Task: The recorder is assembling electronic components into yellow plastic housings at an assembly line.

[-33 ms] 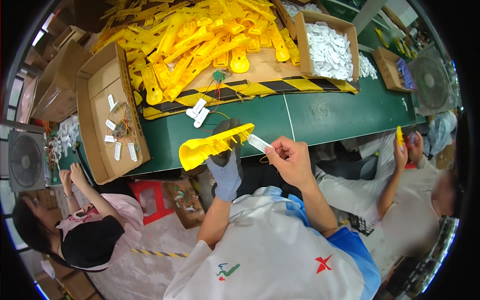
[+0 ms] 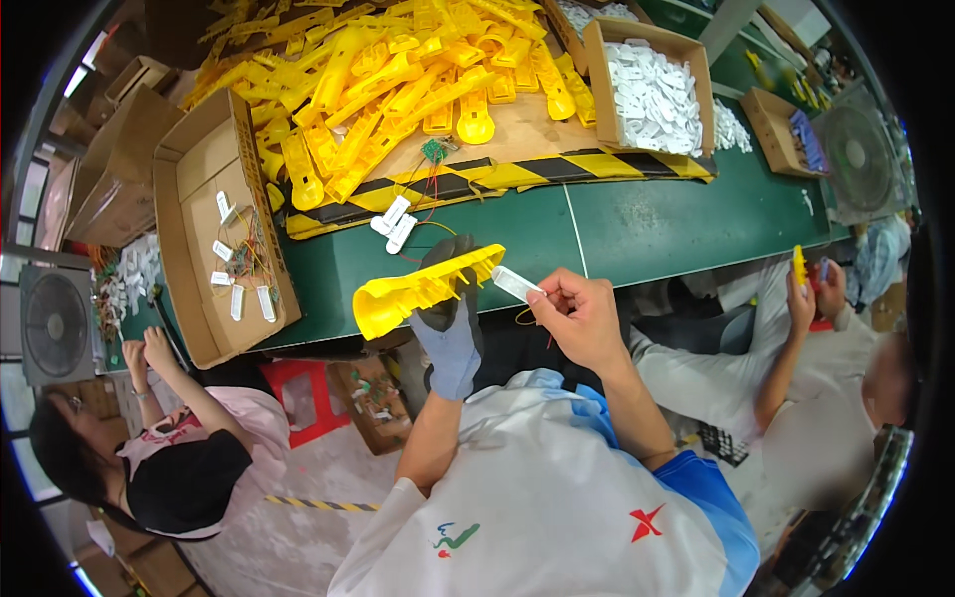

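Observation:
My left hand (image 2: pixel 450 343), in a grey glove with dark fingers, is closed round a yellow plastic shell (image 2: pixel 398 297). The shell's ribbed hollow side faces down and toward me. In my bare right hand (image 2: pixel 585 316), a small white plastic piece (image 2: pixel 512 285) is pinched between thumb and fingers. Its far end points at the shell's right tip, close beside it; whether they touch I cannot tell. Thin wire shows below the right fingers. Beyond the left hand, white wired modules (image 2: pixel 396 225) lie on the green table (image 2: pixel 657 229), their wires running to a small green circuit board (image 2: pixel 435 151).
A heap of yellow shells (image 2: pixel 398 75) fills the cardboard behind black-and-yellow edging (image 2: pixel 537 173). An open carton (image 2: pixel 204 343) with wired white modules stands left. A box of white pieces (image 2: pixel 652 99) stands back right. Co-workers sit on both sides, a red stool (image 2: pixel 316 423) at left.

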Motion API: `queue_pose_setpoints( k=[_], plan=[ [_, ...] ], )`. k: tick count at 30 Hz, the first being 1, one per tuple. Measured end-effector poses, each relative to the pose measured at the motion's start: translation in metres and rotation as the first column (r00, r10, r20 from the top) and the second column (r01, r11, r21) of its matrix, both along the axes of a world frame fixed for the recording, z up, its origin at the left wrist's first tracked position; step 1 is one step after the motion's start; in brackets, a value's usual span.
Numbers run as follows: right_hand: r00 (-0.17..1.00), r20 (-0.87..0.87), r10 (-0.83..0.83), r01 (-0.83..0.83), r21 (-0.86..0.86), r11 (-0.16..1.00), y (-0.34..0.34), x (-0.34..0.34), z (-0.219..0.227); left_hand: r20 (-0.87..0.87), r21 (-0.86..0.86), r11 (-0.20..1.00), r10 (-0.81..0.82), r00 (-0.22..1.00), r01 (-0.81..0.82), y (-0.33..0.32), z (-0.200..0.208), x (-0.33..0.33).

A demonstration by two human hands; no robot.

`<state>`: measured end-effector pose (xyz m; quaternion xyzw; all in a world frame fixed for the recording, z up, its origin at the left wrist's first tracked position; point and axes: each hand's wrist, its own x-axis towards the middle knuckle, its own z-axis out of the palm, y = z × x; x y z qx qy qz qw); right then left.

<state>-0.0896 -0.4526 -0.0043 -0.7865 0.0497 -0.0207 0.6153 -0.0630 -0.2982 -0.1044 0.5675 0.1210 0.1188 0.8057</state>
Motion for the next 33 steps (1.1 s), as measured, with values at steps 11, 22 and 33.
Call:
queue_pose_setpoints(
  k=[11,22,33],
  plan=[
    [0.976,0.179,-0.121,0.151,-0.164,0.975,0.004,0.007,-0.007,0.056,0.001,0.961,-0.276,0.959,0.277,-0.007,0.064,0.006],
    [0.950,0.228,-0.213,0.169,0.197,0.966,0.003,0.011,-0.044,0.166,-0.606,0.559,-0.607,0.777,0.566,-0.002,0.056,0.018],
    [0.990,0.130,0.049,-0.108,0.493,0.863,-0.030,-0.017,-0.036,0.145,0.282,0.950,-0.183,0.972,0.137,0.006,0.056,0.043]
  ],
)
